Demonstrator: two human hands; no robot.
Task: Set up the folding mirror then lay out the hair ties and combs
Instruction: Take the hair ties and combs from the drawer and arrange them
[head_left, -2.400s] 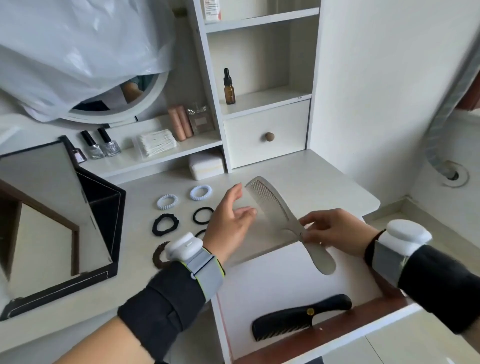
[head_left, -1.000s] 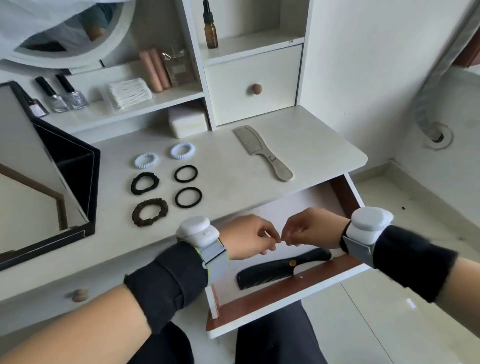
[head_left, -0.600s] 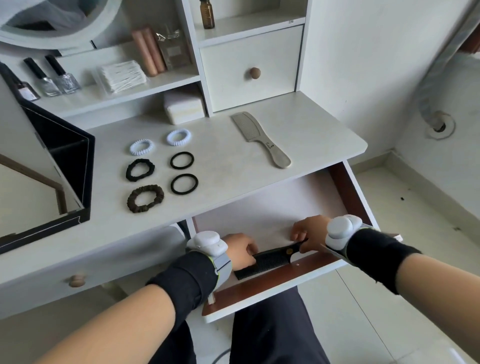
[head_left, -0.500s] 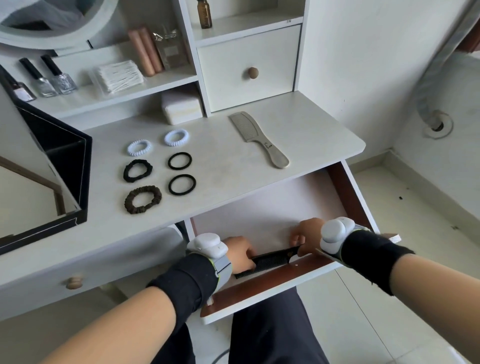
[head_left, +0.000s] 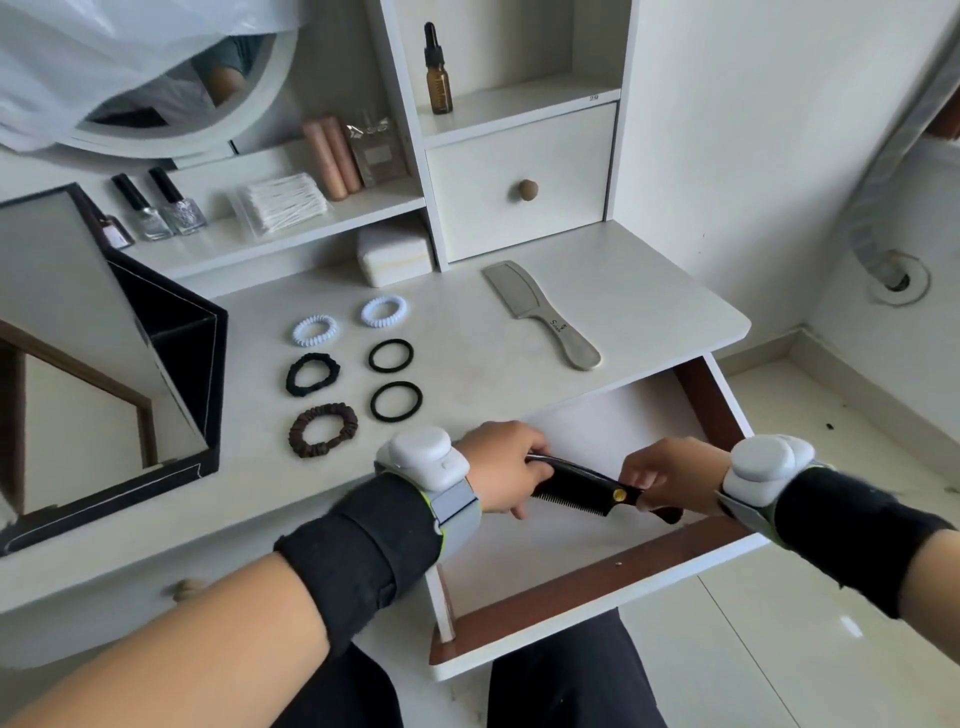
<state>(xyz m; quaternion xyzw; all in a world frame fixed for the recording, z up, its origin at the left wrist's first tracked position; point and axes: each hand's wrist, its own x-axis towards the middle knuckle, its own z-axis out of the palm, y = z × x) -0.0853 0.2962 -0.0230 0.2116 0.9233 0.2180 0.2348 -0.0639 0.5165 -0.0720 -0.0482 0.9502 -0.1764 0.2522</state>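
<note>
Nearly done, judging by the layout. Can count the black-framed folding mirror as set up, standing open at the left of the white vanity top. Can tick off six hair ties too, laid in two columns just beside it: pale spiral coils, thin black elastic bands, a black scrunchie, a brown scrunchie. Likewise the flat grey handled comb, lying apart to their right. Left to place: the black fine-toothed comb with a brass rivet, held in the air over the open white drawer. Gripped at the toothed end by the left hand, fingers curled round it; pinched at the handle end by the right hand. Probably only needs setting down beside the grey comb.
</note>
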